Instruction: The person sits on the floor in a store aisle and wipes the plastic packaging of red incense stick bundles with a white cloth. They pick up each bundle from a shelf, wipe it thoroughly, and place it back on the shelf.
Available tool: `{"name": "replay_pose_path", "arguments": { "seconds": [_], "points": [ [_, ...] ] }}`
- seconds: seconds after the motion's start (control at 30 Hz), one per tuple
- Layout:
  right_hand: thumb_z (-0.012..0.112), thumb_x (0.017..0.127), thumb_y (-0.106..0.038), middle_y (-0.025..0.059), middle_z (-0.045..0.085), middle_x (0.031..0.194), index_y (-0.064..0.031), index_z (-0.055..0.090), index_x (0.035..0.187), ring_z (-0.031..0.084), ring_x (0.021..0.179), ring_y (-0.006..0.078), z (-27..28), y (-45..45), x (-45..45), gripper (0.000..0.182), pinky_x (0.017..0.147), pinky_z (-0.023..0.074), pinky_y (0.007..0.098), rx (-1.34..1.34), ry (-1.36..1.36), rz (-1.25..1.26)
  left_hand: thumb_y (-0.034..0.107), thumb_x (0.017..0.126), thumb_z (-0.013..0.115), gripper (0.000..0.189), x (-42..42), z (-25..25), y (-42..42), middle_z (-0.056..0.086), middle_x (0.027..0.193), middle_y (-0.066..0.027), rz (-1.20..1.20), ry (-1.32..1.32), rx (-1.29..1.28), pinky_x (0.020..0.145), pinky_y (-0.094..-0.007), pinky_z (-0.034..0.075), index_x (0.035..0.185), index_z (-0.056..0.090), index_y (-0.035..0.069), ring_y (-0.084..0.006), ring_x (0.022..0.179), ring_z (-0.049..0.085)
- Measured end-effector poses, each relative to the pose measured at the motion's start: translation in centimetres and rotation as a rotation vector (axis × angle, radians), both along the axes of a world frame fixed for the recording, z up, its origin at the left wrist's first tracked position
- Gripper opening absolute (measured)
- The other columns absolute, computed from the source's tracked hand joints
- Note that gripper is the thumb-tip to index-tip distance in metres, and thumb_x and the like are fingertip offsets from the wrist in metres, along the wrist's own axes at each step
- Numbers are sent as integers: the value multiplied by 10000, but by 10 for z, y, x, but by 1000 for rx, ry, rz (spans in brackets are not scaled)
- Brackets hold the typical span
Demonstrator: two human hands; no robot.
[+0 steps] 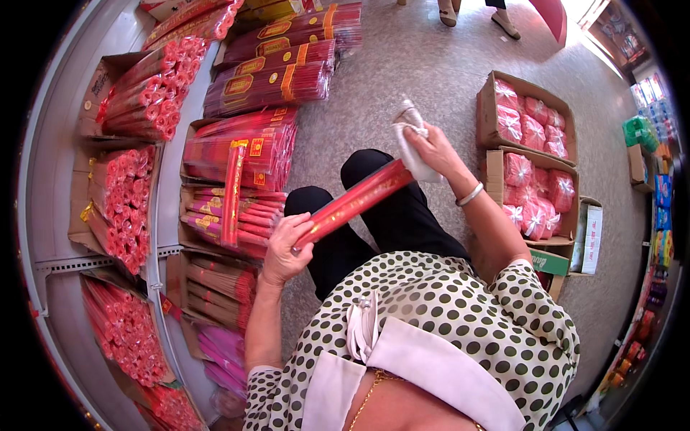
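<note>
Across my lap, tilted up to the right, lies a long red packet (358,202) with gold print and a glossy wrapper. Its lower end is gripped in my left hand (288,248). My right hand (431,148) holds a crumpled white cloth (412,143) against the packet's upper end, where the cloth hides the tip. Left of my knees, a similar red packet (233,194) rests across boxes of red-wrapped incense bundles (264,148) and pink and purple packets (205,210).
Shelves on the left bear boxes of red plastic-wrapped rolls (156,91) and bare incense sticks (221,285). On the floor at right stand cardboard boxes of pink ribbon-tied packages (531,126). Another person's feet (504,24) show at the top. Stocked shelves (660,215) line the far right.
</note>
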State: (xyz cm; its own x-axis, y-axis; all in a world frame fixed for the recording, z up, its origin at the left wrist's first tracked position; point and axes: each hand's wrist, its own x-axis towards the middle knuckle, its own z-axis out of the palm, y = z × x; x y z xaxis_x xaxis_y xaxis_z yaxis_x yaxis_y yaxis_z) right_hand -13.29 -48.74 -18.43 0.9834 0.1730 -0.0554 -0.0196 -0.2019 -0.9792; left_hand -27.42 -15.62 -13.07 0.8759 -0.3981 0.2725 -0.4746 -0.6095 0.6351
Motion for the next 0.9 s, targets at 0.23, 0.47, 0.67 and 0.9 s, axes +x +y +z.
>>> {"name": "replay_pose_path", "arguments": {
  "seconds": [0.23,0.47,0.67,0.9],
  "points": [
    [575,867,-346,134,636,886,-34,572,1039,621,801,218,16,23,-35,356,698,481,342,-101,-235,-73,121,605,746,842,-28,-33,-1,333,1367,-224,91,7,338,1040,-456,298,1337,343,27,-377,1243,362],
    [651,759,-405,213,500,1221,-31,514,1186,456,1180,364,-6,99,-91,583,1018,270,538,-743,-769,373,203,588,795,1001,-36,-64,1,280,1407,-239,325,62,190,1082,-453,225,1383,227,-14,-386,1298,286],
    [570,742,-249,219,518,1171,33,499,1148,480,1152,375,-4,174,-117,499,998,303,522,-636,-944,554,259,619,783,1051,-36,-81,3,296,1381,-258,335,-14,214,1046,-501,247,1391,132,-33,-413,1251,326],
    [614,771,-360,168,506,1241,-25,515,1183,476,1182,319,-13,139,-102,540,1013,300,497,-671,-914,538,244,619,780,1030,-40,-77,-1,304,1379,-249,347,40,184,1067,-495,208,1396,160,-29,-409,1280,289]
  ]
}}
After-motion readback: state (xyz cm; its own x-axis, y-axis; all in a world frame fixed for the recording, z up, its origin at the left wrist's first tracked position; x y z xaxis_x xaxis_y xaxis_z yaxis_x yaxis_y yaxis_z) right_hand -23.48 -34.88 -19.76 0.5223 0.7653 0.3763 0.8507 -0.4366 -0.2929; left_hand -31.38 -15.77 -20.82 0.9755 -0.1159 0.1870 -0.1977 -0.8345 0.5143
